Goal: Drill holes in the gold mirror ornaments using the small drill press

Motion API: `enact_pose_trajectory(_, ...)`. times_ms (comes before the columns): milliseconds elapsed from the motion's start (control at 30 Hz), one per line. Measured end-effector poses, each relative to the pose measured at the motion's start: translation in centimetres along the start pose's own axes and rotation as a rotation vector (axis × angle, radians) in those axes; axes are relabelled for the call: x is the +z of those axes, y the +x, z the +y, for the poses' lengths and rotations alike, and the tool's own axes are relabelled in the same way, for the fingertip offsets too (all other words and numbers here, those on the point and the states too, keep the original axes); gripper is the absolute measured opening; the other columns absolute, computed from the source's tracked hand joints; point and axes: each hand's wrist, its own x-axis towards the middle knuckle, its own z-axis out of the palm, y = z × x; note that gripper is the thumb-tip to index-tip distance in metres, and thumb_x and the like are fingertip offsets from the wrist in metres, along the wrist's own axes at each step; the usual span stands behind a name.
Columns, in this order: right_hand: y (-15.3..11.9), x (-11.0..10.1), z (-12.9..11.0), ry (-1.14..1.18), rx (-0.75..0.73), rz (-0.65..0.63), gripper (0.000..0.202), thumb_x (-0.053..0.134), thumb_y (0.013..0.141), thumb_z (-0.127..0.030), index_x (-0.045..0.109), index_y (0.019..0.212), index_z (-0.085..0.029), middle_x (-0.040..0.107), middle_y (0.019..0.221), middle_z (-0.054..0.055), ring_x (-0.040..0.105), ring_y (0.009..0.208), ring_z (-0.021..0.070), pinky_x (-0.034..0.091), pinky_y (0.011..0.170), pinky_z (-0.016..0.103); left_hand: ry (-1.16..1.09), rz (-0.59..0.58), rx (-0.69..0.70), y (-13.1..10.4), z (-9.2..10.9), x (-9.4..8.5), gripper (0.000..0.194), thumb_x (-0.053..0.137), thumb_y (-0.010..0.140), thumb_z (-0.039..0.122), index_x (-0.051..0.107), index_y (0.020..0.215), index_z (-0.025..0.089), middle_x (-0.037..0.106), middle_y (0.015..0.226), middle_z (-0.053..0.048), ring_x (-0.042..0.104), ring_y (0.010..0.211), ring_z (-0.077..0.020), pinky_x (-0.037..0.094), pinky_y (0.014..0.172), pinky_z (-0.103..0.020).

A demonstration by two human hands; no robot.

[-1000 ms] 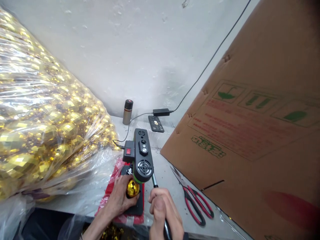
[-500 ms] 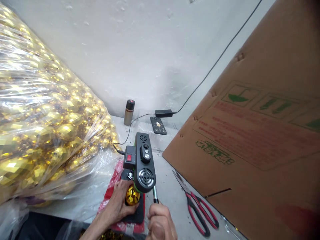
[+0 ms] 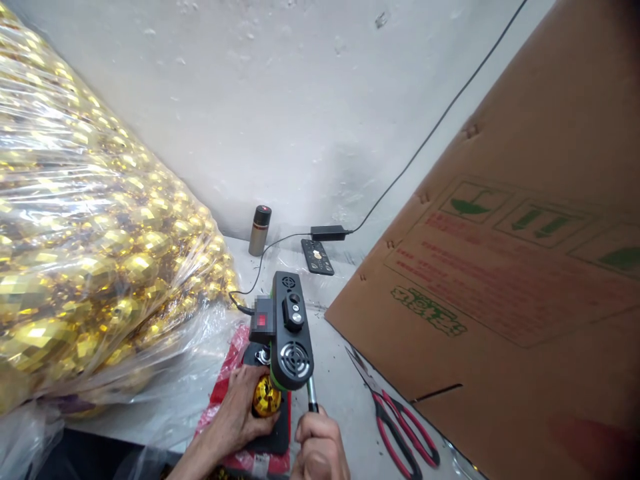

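My left hand (image 3: 245,407) is closed round a small gold faceted ball ornament (image 3: 267,397), thumb in front and fingers behind. The ball sits under the near end of a black machine (image 3: 292,330) with round vents, knobs and a red switch box on its left side. In my right hand (image 3: 320,445) is the black-ended metal lever (image 3: 312,395) that sticks out from the machine's right side. Beneath lies the machine's dark base (image 3: 274,440), on a red plastic sheet (image 3: 220,393). Where the ball meets the machine is partly hidden.
Clear plastic bags of gold balls (image 3: 125,260) pile up at left. A large cardboard box (image 3: 500,267) leans at right, beside red-and-black scissors (image 3: 400,427). Behind the machine are a thermos-like bottle (image 3: 259,232), a phone (image 3: 317,257) and a power adapter (image 3: 329,233) with its cable.
The view has shifted slightly, so the things at the back appear a little lower. Both hands keep their hold on the ball and the lever.
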Motion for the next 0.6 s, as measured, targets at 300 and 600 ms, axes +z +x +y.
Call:
enact_pose_trajectory(300, 0.7, 0.9, -2.4, -0.036, 0.153, 0.091, 0.042, 0.034, 0.111, -0.025, 0.044, 0.071, -0.023, 0.048, 0.069, -0.005, 0.047, 0.061, 0.0108, 0.049, 0.080, 0.027, 0.008, 0.021, 0.006, 0.0, 0.1, 0.0, 0.039, 0.076, 0.070, 0.026, 0.066, 0.108, 0.021, 0.069, 0.102, -0.009, 0.060, 0.096, -0.0311, 0.051, 0.089, -0.045)
enact_pose_trajectory(600, -0.2, 0.7, -2.1, -0.004, 0.199, 0.091, 0.045, 0.035, 0.112, -0.026, 0.047, 0.068, -0.022, 0.051, 0.069, -0.005, 0.048, 0.065, 0.0114, 0.050, 0.089, 0.030, 0.009, 0.057, 0.029, 0.1, -0.1, 0.2, 0.040, 0.077, 0.070, 0.026, 0.067, 0.108, 0.021, 0.070, 0.099, -0.007, 0.063, 0.095, -0.0312, 0.051, 0.089, -0.045)
